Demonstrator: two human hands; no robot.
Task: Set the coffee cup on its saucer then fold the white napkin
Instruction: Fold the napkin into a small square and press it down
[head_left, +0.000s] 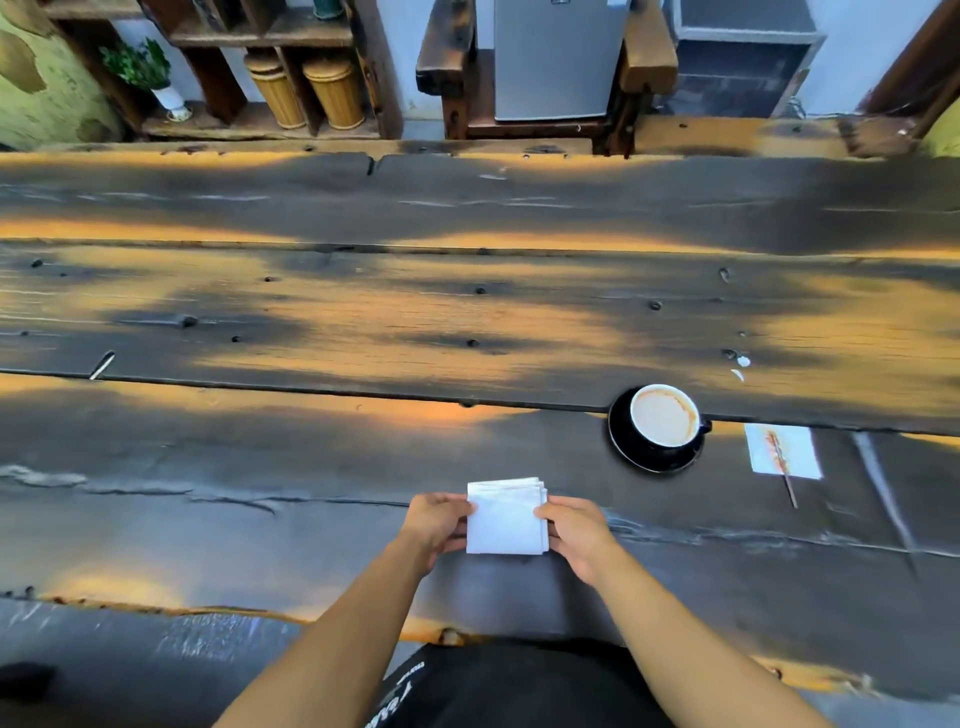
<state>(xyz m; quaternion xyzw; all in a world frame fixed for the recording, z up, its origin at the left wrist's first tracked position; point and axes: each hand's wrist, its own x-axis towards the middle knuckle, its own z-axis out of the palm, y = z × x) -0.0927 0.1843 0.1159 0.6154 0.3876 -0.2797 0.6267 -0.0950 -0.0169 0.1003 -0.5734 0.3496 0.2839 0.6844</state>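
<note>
- The left hand (435, 525) is pinching the left edge of the white napkin (506, 517), and the right hand (574, 532) is pinching the right edge, so both are clamped on it with the napkin lying between them.
- The napkin is sitting near the front of the dark wooden surface (311, 322) as a small square, with several layers showing at its far and right edges; it looks to be folded already, or nearly so.
- Those loose layers are fanning slightly at the far right corner. If the grip is eased unevenly, I judge they could slide apart and spoil the square.
- Pressing a crease while only the edges are being held could make the stack skew or bulge in the middle.
- The coffee cup (665, 415) is standing on its black saucer (626, 447), well apart to the right and farther back, with coffee still in it.
- A wide sweep of the right forearm could knock the cup and spill onto the napkin.
- Beyond the cup, a stained paper (795, 452) with a thin stick (784, 470) across it is lying; dragging the napkin that way could soil it.
</note>
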